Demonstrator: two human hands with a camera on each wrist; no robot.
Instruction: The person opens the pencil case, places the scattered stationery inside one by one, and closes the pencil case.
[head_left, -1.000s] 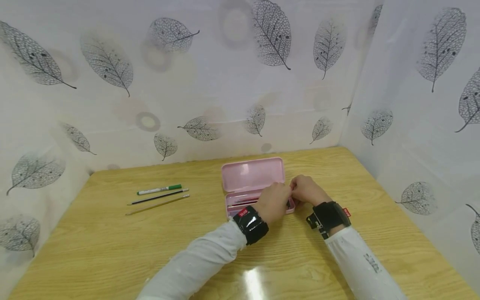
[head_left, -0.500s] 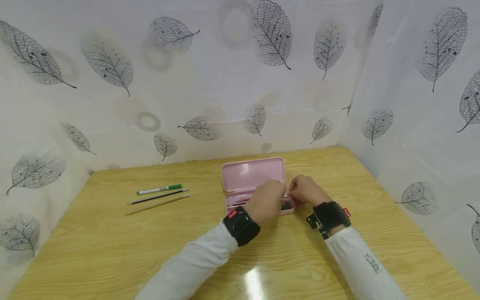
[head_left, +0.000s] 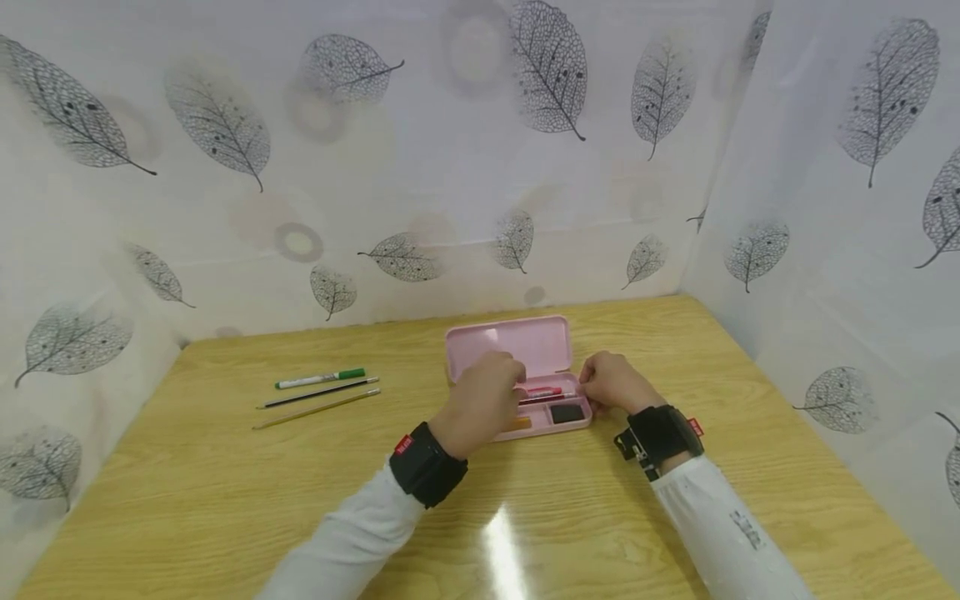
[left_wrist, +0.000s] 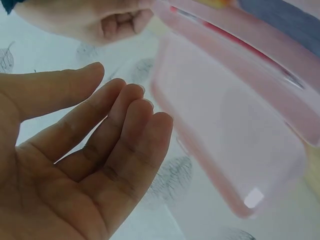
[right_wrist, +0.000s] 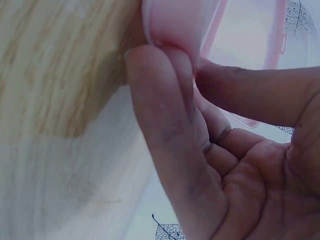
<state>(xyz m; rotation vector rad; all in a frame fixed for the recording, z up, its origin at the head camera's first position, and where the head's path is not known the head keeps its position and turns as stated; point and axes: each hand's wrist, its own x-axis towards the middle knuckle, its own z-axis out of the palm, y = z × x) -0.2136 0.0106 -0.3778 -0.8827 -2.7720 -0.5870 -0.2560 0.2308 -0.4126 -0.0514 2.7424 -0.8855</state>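
A pink pencil case (head_left: 547,342) lies open on the wooden table, its lid tilted back. Inside are a red pen (head_left: 542,392), a dark rectangular block (head_left: 567,413) and a yellow-orange piece (head_left: 520,423) partly hidden by my left hand. That left hand (head_left: 483,396) hovers over the left part of the case; in the left wrist view its fingers (left_wrist: 137,125) are loosely bent, holding nothing. My right hand (head_left: 615,382) pinches the case's right end between thumb and fingers, as the right wrist view shows at the pink corner (right_wrist: 172,22).
To the left on the table (head_left: 225,500) lie a white marker with a green cap (head_left: 318,379), a dark pencil (head_left: 318,392) and a yellowish pencil (head_left: 317,409). Leaf-patterned cloth (head_left: 420,167) rises behind the table and along its right side.
My left hand has moved left along the case, away from its right end, uncovering the red pen and dark block. My right hand stays at the right end.
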